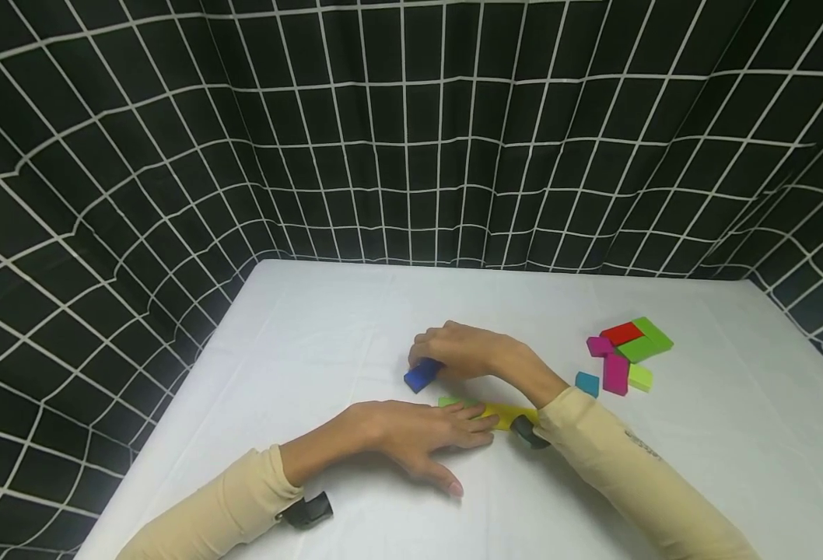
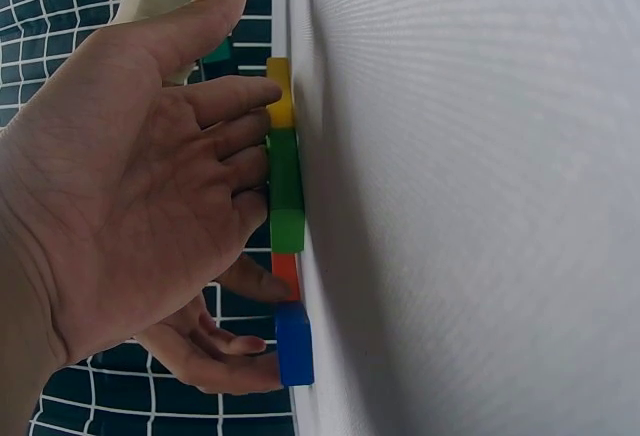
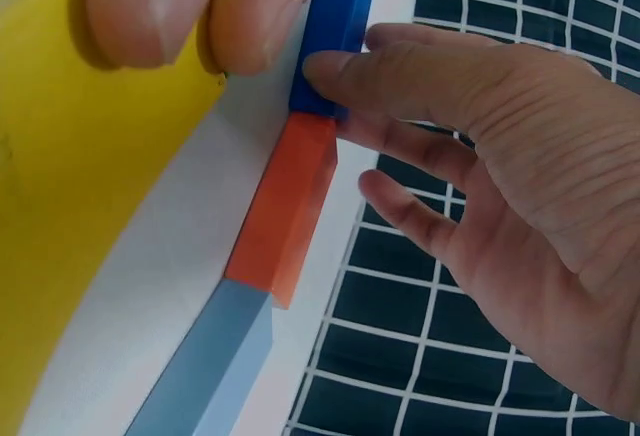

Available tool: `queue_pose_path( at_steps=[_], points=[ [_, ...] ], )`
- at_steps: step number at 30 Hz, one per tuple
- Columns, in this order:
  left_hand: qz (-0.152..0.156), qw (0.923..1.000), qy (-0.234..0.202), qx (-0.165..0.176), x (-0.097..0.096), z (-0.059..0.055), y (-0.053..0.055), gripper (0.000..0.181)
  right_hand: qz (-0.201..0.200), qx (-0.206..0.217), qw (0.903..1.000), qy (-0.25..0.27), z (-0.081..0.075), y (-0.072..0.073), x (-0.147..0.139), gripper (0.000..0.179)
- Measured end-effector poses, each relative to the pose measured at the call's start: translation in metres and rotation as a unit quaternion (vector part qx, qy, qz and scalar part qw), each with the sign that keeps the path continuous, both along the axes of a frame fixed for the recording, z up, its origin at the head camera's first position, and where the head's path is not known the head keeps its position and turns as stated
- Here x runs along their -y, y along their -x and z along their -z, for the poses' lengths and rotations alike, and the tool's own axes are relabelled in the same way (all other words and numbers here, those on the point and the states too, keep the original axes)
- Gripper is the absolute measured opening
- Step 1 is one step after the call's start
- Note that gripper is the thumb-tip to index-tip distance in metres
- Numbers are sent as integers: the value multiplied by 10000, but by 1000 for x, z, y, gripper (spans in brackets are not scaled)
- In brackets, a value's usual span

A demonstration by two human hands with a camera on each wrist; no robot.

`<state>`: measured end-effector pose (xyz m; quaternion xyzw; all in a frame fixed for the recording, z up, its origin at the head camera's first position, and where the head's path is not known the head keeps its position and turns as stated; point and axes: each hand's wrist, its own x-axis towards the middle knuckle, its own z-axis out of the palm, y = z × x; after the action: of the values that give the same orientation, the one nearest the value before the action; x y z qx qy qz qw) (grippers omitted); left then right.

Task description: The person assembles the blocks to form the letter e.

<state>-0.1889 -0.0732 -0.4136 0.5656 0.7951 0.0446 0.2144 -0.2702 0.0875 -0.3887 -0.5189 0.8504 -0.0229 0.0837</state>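
My right hand (image 1: pixel 464 350) pinches a blue block (image 1: pixel 422 375) between thumb and fingers at the middle of the table. In the right wrist view, the blue block's end meets an orange block (image 3: pixel 278 201), and a grey-blue block (image 3: pixel 205 356) continues that row. Nearer me, my left hand (image 1: pixel 411 432) reaches across with fingers extended, its fingertips touching a yellow block (image 1: pixel 506 414) and a green block (image 1: pixel 451 402). Those two stand end to end in the left wrist view. In the head view my right hand and forearm hide the orange and grey-blue blocks.
To the right on the white table (image 1: pixel 299 327) lies a loose cluster: a red block (image 1: pixel 621 334), green blocks (image 1: pixel 639 349), magenta blocks (image 1: pixel 616 375), a lime block (image 1: pixel 640 377) and a teal block (image 1: pixel 587 383). A black gridded curtain (image 1: pixel 383 140) surrounds the table's back and sides.
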Motion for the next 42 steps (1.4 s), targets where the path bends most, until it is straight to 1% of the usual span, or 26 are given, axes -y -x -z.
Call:
queue_pose_path(
  at_steps=[5, 14, 17, 22, 32, 37, 42],
  points=[
    [-13, 10000, 10, -6, 1, -1, 0, 83, -59, -106, 9999, 27, -1, 1, -2, 39],
    [-81, 10000, 38, -30, 1, 0, -1, 83, -57, -297, 9995, 15, 4, 2, 1, 33],
    [-77, 10000, 37, 14, 1, 0, -1, 83, -43, -352, 9994, 4, 5, 1, 0, 32],
    [-51, 10000, 26, 82, 1, 0, -1, 83, -73, -422, 9991, 15, 4, 0, -2, 34],
    [-47, 10000, 27, 27, 0, 1, 0, 83, -74, -489, 9988, 27, 4, 1, -3, 36],
    [-63, 9999, 29, 73, -1, 0, 0, 84, -62, -582, 9983, 4, 4, 2, -3, 37],
    [-33, 9999, -2, 104, 0, -1, 0, 84, -30, -589, 9983, -9, 5, 2, -3, 38]
  ],
)
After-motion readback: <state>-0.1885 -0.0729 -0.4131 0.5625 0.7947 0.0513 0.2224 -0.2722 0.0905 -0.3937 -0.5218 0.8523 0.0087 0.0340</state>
